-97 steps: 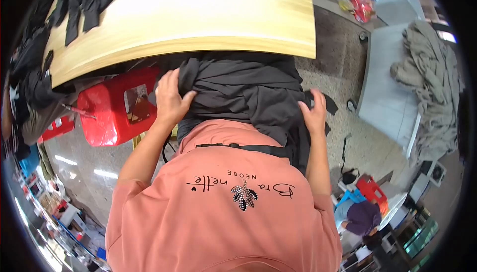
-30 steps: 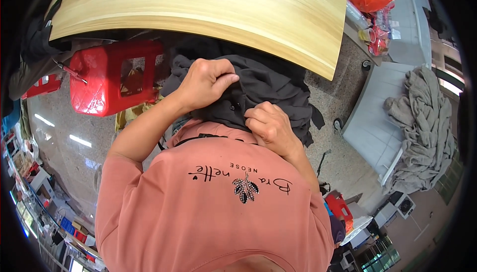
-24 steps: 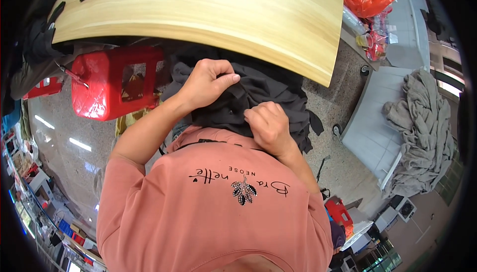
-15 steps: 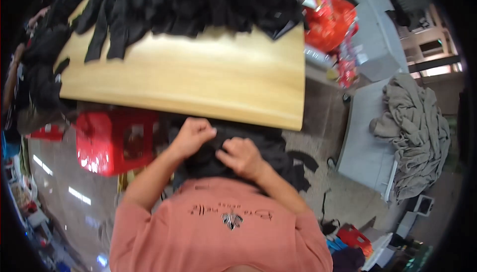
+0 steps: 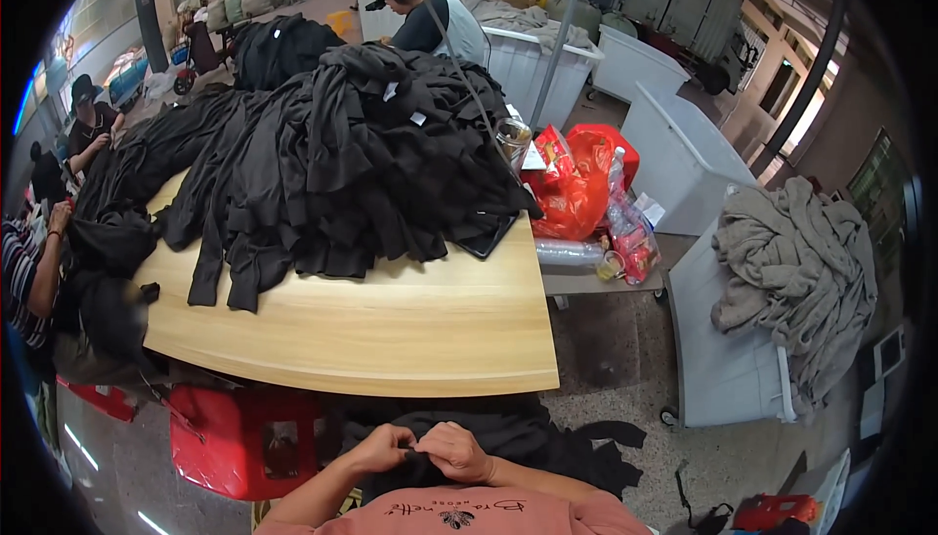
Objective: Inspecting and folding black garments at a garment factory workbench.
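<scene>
Just beyond my chest, black knit clothing (image 5: 537,444) lies across my lap, below the table's near edge. Over it, my left hand (image 5: 381,449) is closed, thumb and fingers pinched together. My right hand (image 5: 456,452) is closed too, its fingertips meeting those of the left. Whatever is between the fingers is too small or hidden to make out. A large heap of black knit garments (image 5: 362,144) covers the far part of the wooden table (image 5: 391,330), with sleeves hanging toward me. A dark flat device (image 5: 487,239) rests partly under the heap at the right.
A red plastic stool (image 5: 210,442) stands at the left. Right of the table are a red plastic bag (image 5: 576,183) and bottles on a low surface. A white wheeled bin (image 5: 718,359) holds grey fabric (image 5: 801,271). Other people work at the table's far side (image 5: 440,27) and left.
The view has tilted up, bringing the garment heap and co-workers into sight. My hands, apart before, have come together at the fingertips.
</scene>
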Motion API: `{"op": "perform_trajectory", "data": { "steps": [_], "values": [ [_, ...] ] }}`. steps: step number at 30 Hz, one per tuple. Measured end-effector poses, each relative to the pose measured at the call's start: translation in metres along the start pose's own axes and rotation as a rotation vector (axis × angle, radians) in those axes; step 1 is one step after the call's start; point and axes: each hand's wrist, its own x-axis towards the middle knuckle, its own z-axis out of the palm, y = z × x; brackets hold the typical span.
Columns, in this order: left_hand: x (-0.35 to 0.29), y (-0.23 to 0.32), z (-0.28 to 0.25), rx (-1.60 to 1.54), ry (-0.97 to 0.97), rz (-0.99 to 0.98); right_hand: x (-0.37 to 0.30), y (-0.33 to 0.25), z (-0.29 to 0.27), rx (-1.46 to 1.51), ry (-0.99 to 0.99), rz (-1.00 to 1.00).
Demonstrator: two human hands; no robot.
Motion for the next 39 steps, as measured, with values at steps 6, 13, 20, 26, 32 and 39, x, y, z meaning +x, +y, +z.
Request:
{"op": "perform_trajectory", "data": {
  "steps": [6, 13, 20, 26, 32, 39],
  "values": [
    [0.0, -0.007, -0.003, -0.38, -0.073, -0.107, 0.0, 0.0, 0.0, 0.045, -0.082, 0.016],
    [-0.001, -0.001, 0.002, -0.868, -0.039, -0.257, 0.0, -0.007, 0.0, -0.036, -0.103, -0.142],
    [-0.001, 0.0, 0.017, -0.576, -0.001, -0.138, -0.011, -0.003, 0.009, -0.116, -0.026, -0.164],
    [-0.002, -0.014, 0.015, -0.768, 0.019, -0.14, 0.002, -0.011, 0.005, -0.28, -0.009, -0.166],
    [-0.005, -0.01, 0.019, -0.806, 0.145, -0.085, -0.005, -0.003, 0.009, -0.383, 0.006, -0.083],
    [-0.01, -0.007, 0.021, -0.685, 0.197, 0.017, -0.005, -0.001, 0.009, -0.17, -0.005, 0.146]
  ]
}}
